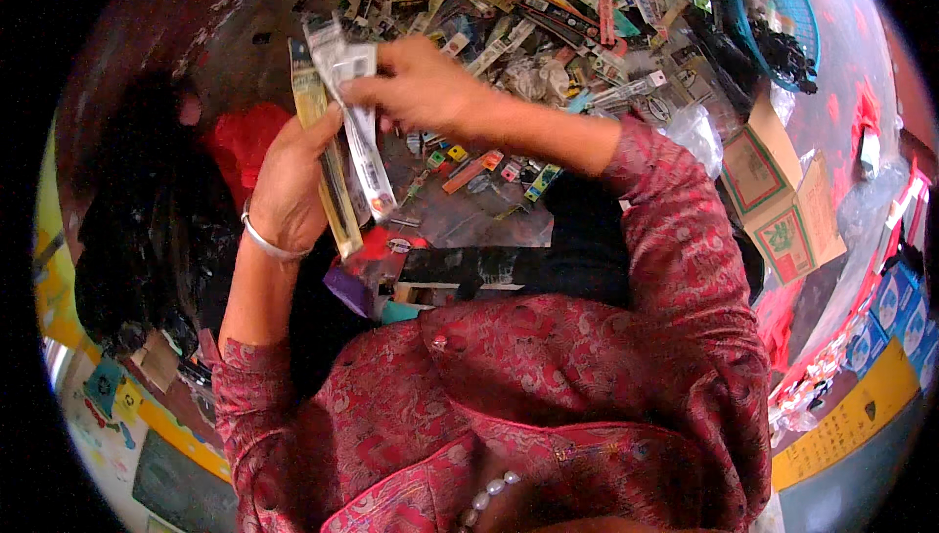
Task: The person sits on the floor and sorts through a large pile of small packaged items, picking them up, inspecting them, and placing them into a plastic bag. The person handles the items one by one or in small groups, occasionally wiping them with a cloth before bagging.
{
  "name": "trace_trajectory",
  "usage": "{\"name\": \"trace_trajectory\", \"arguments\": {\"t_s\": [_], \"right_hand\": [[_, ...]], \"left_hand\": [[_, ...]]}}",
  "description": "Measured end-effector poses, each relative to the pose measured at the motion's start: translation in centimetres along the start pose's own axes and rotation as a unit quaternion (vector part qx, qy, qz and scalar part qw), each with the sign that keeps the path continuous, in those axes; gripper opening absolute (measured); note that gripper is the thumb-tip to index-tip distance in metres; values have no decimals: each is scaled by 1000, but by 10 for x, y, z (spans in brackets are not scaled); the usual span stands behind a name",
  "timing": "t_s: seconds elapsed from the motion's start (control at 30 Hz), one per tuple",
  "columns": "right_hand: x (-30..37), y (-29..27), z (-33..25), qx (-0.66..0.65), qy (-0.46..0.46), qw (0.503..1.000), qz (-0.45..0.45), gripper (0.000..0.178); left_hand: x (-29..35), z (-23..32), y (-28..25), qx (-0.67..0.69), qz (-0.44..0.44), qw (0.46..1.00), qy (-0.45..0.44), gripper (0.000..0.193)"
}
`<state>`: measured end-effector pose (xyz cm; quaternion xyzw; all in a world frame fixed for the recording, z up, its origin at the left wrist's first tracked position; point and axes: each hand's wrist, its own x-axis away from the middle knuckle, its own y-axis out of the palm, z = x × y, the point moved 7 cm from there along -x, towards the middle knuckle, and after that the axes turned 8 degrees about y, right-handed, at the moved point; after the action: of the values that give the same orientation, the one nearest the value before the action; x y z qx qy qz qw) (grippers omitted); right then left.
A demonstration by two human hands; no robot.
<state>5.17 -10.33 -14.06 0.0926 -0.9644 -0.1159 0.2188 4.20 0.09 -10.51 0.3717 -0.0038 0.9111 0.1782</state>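
My left hand [293, 176], with a pale bangle at the wrist, is closed round a long narrow package with a yellowish front [323, 122]. Against it, slightly to the right, lies a slim clear-and-white package [364, 147], tilted the same way. The fingers of my right hand [425, 83] pinch that white package near its upper part, beside a small white label. Both packages are held up above the floor, their lower ends pointing toward me. What is inside them is too small to tell. The left palm is partly hidden from view.
A wide heap of slim packages [548, 20] spreads over the floor ahead. A blue plastic basket [807, 20] stands at the far right, with an opened cardboard box [782, 196] nearer. On the left are a black plastic bag [147, 230] and a red bag [235, 142].
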Motion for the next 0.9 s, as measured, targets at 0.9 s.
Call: {"name": "trace_trajectory", "arguments": {"t_s": [0.9], "right_hand": [[4, -13, 6, -256, 43, 959, -115, 25]], "left_hand": [[6, 7, 17, 29, -161, 987, -8, 42]]}}
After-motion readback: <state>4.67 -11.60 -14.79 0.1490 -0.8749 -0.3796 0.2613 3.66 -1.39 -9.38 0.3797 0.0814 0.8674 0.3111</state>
